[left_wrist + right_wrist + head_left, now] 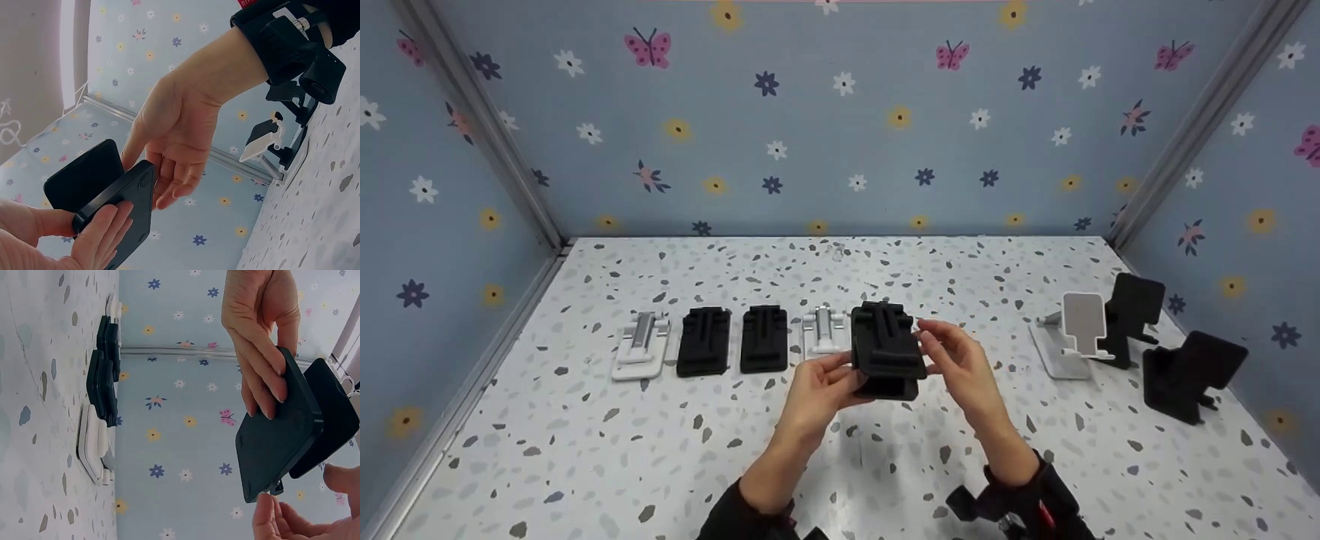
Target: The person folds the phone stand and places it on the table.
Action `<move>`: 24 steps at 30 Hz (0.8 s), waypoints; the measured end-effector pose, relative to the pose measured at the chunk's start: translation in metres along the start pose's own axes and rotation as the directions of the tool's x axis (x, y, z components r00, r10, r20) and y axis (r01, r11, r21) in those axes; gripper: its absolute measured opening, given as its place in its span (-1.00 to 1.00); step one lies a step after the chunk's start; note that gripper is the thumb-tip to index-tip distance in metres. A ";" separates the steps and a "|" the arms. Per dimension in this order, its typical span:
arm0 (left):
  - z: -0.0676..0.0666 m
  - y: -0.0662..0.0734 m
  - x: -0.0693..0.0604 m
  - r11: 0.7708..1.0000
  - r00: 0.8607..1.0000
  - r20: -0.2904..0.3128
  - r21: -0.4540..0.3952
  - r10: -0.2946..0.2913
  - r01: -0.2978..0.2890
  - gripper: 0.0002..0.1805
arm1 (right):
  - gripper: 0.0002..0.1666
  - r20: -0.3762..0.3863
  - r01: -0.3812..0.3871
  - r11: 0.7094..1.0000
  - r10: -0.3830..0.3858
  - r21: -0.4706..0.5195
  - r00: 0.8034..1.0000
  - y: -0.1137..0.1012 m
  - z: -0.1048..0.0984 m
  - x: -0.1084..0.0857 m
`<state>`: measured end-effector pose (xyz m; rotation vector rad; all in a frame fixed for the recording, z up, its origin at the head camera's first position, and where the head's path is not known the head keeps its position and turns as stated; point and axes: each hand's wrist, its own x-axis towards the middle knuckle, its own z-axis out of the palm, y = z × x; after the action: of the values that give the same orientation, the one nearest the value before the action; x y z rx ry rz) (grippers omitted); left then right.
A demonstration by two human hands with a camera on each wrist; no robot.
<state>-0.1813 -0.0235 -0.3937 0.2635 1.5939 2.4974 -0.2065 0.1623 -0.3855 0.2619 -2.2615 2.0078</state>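
Observation:
In the head view a black folding phone stand (889, 349) is held above the table, its top plate lifted at an angle from the base. My left hand (825, 386) grips the base from the left; in the right wrist view its fingers (261, 377) lie along the base's underside. On the other side is my right hand (964, 367), fingertips at the stand's edge. Its thumb (340, 478) sits apart from its fingers near the tilted plate; contact there is unclear. Behind the held stand lies a folded white phone stand (823, 330), partly covered.
Left of the held stand lie two folded black stands (703, 341) (764, 339) and a white one (641, 346). At the right, a white stand (1084, 324) and two black ones (1137, 304) (1192, 375) stand unfolded. Flowered walls (840, 112) enclose the speckled table (660, 465).

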 end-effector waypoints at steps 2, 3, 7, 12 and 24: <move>0.000 0.000 0.000 1.000 1.000 0.004 0.000 0.003 -0.003 -0.60 | -0.61 0.066 -0.058 0.998 0.058 0.004 0.996 0.001 -0.001 0.001; 0.000 0.000 0.000 1.000 1.000 0.004 0.002 0.005 -0.005 -0.59 | -0.59 0.101 -0.081 0.997 0.079 0.013 0.992 0.002 -0.002 0.001; 0.000 0.000 -0.001 1.000 1.000 0.011 0.017 0.008 -0.008 -0.60 | -0.50 0.245 -0.179 0.975 0.143 0.133 0.959 0.002 -0.005 0.000; 0.001 0.000 -0.001 0.999 1.000 0.027 0.044 -0.007 0.005 -0.61 | -0.56 0.318 -0.254 0.927 0.161 0.276 0.934 0.000 -0.007 -0.001; 0.000 0.006 -0.002 0.995 0.994 0.075 0.072 -0.080 0.075 -0.53 | -0.47 0.247 -0.244 0.939 0.183 0.244 0.952 -0.001 -0.007 0.001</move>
<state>-0.1796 -0.0263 -0.3880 0.2976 1.6298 2.3480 -0.2071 0.1692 -0.3836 0.2849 -2.2142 2.5261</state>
